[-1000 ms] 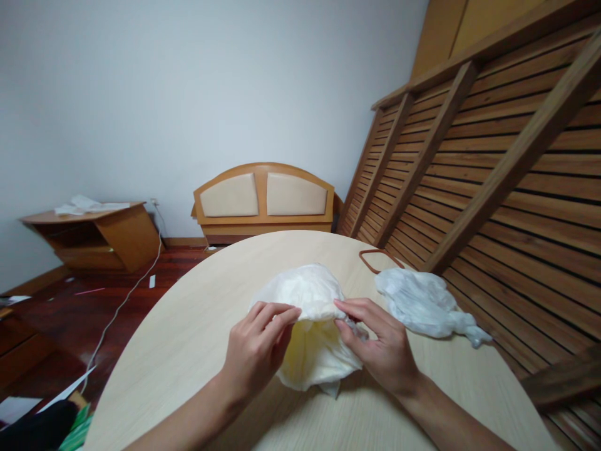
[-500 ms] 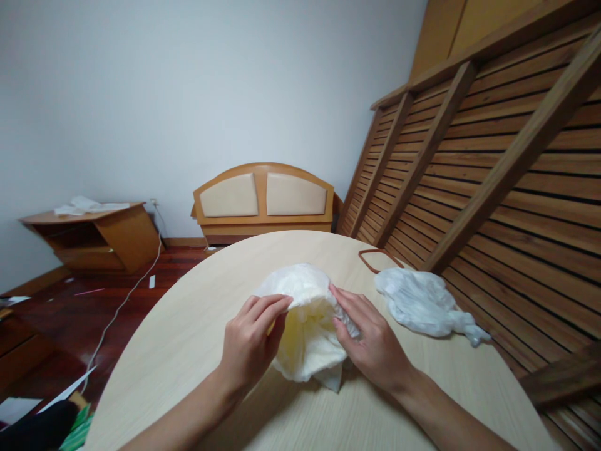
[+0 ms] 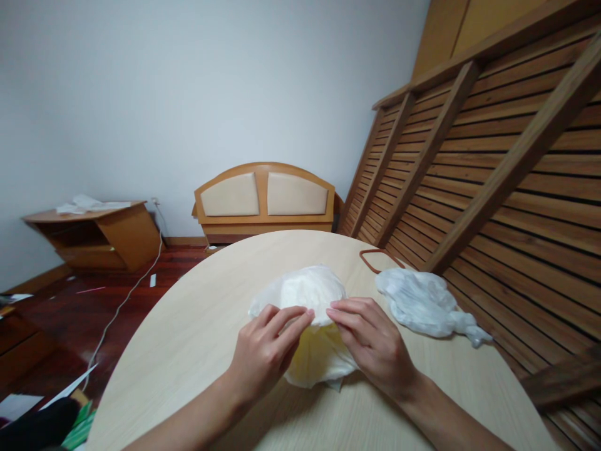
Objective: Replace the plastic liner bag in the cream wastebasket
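Observation:
A white plastic bag [image 3: 312, 285] with a yellowish inside lies on the round table in front of me, its mouth facing me. My left hand [image 3: 275, 338] pinches the upper rim of the mouth from the left. Close beside it, my right hand [image 3: 373, 341] grips the same rim from the right, fingertips a short gap apart from the left ones. Fingers hide part of the rim. What lies inside the bag, if anything, I cannot make out.
On the table's [image 3: 188, 344] right side rest a knotted translucent bag [image 3: 422, 300] and a brown loop-shaped frame [image 3: 370, 252]. Wooden slats [image 3: 469, 188] lean along the right. Behind are a headboard [image 3: 264, 194] and, at left, a low cabinet [image 3: 117, 235]; a cable [image 3: 123, 305] crosses the floor.
Both hands have come closer together along the bag's upper rim. The rim has been drawn lower and flatter, so the mouth looks narrower.

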`<state>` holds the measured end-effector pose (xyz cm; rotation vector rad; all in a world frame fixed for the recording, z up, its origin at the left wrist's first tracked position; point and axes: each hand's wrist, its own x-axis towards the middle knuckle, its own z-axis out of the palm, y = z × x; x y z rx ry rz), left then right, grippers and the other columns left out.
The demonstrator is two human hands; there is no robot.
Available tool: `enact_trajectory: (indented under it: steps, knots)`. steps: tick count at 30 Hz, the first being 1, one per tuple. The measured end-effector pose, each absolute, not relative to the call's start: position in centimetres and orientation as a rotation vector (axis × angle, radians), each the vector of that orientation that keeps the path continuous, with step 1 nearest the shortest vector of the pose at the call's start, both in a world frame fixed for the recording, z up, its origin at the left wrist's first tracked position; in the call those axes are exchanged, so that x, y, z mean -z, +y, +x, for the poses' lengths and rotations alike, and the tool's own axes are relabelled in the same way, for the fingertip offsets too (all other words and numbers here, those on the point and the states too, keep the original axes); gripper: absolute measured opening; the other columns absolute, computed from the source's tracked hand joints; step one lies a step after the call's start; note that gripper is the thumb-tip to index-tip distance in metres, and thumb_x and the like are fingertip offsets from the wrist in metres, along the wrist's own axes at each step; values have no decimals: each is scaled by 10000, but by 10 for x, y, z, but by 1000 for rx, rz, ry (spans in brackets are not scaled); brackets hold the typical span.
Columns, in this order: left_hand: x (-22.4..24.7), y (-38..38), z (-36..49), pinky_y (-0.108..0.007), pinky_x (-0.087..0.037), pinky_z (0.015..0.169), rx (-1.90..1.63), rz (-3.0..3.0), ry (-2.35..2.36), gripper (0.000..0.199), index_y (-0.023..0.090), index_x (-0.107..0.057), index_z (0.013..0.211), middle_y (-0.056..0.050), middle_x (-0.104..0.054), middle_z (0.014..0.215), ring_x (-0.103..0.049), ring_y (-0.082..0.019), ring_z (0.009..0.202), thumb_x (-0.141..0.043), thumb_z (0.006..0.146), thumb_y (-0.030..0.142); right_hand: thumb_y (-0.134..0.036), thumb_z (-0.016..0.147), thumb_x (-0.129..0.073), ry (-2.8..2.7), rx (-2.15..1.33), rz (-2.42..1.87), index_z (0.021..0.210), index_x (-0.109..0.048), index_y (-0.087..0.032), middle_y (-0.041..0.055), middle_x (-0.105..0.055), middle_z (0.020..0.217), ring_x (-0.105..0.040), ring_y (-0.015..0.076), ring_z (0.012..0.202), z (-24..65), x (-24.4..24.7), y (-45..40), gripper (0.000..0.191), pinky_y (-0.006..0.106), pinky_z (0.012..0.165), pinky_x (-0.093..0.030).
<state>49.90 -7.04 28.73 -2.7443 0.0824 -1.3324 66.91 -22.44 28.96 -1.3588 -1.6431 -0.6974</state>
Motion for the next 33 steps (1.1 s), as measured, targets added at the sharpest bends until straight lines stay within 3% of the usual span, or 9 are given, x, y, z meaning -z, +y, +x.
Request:
enact_trajectory:
  steps: [8,14,18,24,33]
  knots:
    - [-288,-69,498,-285,-521,658,1303,-2745,70,321,203,-619,1256,-54,-737,1111,-574,-184,790,-513,967,114,-62,840,-614,-1548,705,-1444,1021,-621,-203,77,-706,1015,-662,227,980,668,-291,-226,230,403,832,-565]
    - [-288,-70,499,-289,-514,663,1293,-2747,112,308,185,-626,1248,-59,-735,1120,-569,-189,797,-533,963,116,-131,859,-651,-1692,821,-1485,1201,-639,-235,98,-683,1218,-624,257,1119,668,-294,-229,357,440,914,-548]
    - [-286,-70,499,-294,-522,671,1271,-2756,124,310,175,-623,1256,-60,-735,1128,-576,-193,817,-531,966,114,-134,899,-633,-1725,799,-1499,1172,-670,-252,55,-733,1129,-636,237,1080,671,-294,-229,300,425,906,-556]
    - [-286,-69,499,-303,-541,651,1305,-2744,95,313,176,-618,1257,-60,-740,1119,-582,-194,797,-529,964,106,-85,890,-614,-1674,753,-1456,1152,-683,-217,66,-741,1068,-662,221,1018,673,-295,-228,302,407,877,-577]
    - [-287,-68,501,-314,-587,768,1534,-2812,60,303,170,-596,1230,-99,-730,1087,-671,-194,922,-596,930,127,-61,919,-560,-1651,669,-1415,1307,-638,-251,68,-732,1013,-691,192,892,675,-293,-228,439,345,773,-600]
